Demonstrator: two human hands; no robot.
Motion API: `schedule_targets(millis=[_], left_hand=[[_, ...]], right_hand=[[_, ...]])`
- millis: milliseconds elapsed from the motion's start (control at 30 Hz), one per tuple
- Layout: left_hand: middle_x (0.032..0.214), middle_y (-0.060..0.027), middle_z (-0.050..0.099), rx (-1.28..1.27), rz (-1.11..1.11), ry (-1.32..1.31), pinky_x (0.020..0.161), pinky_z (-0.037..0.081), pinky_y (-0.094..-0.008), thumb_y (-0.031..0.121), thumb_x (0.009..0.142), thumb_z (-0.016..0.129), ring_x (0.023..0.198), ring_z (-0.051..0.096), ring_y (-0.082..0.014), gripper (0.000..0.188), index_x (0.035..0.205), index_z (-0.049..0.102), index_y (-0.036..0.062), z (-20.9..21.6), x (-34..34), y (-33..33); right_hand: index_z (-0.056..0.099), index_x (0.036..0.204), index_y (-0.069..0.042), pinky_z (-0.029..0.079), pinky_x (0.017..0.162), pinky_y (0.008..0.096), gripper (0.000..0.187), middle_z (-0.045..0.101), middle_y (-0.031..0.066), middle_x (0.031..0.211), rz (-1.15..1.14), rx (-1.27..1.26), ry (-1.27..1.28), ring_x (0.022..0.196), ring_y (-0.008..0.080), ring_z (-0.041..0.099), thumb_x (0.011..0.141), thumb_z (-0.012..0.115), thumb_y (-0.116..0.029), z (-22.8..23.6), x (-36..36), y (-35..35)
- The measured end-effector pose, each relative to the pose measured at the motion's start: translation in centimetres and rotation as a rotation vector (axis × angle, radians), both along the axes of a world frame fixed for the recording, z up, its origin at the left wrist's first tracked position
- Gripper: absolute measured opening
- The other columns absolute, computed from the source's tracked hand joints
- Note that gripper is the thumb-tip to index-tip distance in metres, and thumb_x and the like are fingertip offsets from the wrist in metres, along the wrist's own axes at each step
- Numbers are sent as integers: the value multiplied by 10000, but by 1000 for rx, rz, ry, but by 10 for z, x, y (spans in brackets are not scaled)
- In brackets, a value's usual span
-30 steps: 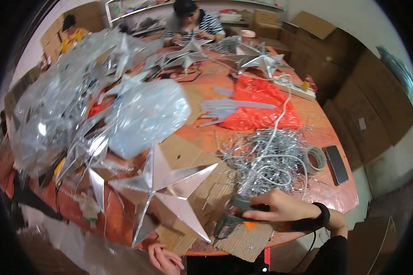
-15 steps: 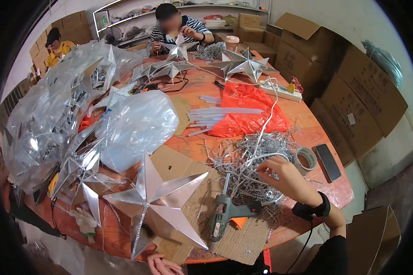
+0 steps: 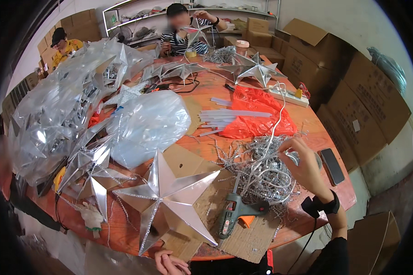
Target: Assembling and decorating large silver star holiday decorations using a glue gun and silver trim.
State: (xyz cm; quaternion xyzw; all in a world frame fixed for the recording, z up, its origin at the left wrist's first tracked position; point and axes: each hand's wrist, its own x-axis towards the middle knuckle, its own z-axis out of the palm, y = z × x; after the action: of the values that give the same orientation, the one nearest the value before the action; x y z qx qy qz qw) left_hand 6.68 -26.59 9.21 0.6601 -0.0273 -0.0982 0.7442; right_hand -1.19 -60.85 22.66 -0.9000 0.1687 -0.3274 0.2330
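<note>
Orange table [image 3: 309, 130]: fills the middle; stretches toward 12 o'clock, ending at a co-worker [image 3: 183, 43] with a small star [image 3: 197, 33]
Clear plastic heap [image 3: 55, 119]: bulges between 9 and 10 o'clock; wraps silver shapes
Large silver star [image 3: 167, 197]: rests at 7 o'clock, partly over cardboard [image 3: 250, 243]
Tinsel heap [image 3: 268, 185]: sprawls at 4 o'clock
Red bag [image 3: 266, 126]: lies at 2 o'clock, partly under pale sticks [image 3: 234, 114]
Glue gun [image 3: 233, 214]: lies at 5 o'clock on the cardboard
Right hand [image 3: 304, 166]: raised over the tinsel's 3 o'clock side with fingers bent; impossible to tell whether gripping a strand
Left hand [image 3: 170, 263]: partly visible at 6 o'clock, near the star's lowest tip, loosely curled; grip impossible to tell
</note>
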Motion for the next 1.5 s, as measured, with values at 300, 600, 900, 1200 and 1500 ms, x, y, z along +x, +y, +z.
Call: schedule_targets(millis=[300, 600, 900, 1200, 1500], left_hand=[[505, -46, 489, -45, -15, -20, 307, 260, -190, 307, 979, 365, 320, 354, -96, 296, 958, 499, 43, -3, 0, 2], [506, -36, 485, -56, -5, -5, 314, 253, -186, 276, 982, 365, 319, 343, -90, 265, 966, 510, 54, 0, 0, 3], [854, -168, 582, -228, -554, -116, 394, 362, -216, 200, 968, 421, 447, 475, -124, 249, 1048, 512, -18, 6, -21, 59], [960, -174, 581, -135, -968, -384, 502, 386, -243, 126, 945, 454, 505, 463, -105, 278, 1182, 475, -18, 46, -41, 18], [583, -24, 513, -94, -912, -70, 418, 296, -191, 177, 979, 423, 435, 377, -47, 240, 824, 512, 17, 79, -37, 8]], right_hand=[[470, 1000, 20, 433, 784, 271, 100, 530, 68, 881, 31, 182, -358, 844, 132, 553, 901, 469, 10, 30, -10, 2], [518, 960, 25, 431, 596, 227, 87, 506, 35, 791, -48, 270, -428, 636, 73, 495, 888, 474, 47, 65, -39, 52], [550, 1140, -32, 493, 657, 369, 287, 621, 118, 974, 878, 334, 416, 770, 280, 617, 856, 537, -73, 77, -58, 92], [448, 1133, 60, 471, 648, 384, 282, 586, 199, 883, 1278, 257, 724, 764, 350, 578, 885, 439, -73, 54, -15, 132], [515, 1147, -69, 500, 633, 395, 284, 588, 117, 984, 1252, 124, 493, 829, 296, 611, 870, 524, -132, 11, -6, 117]])
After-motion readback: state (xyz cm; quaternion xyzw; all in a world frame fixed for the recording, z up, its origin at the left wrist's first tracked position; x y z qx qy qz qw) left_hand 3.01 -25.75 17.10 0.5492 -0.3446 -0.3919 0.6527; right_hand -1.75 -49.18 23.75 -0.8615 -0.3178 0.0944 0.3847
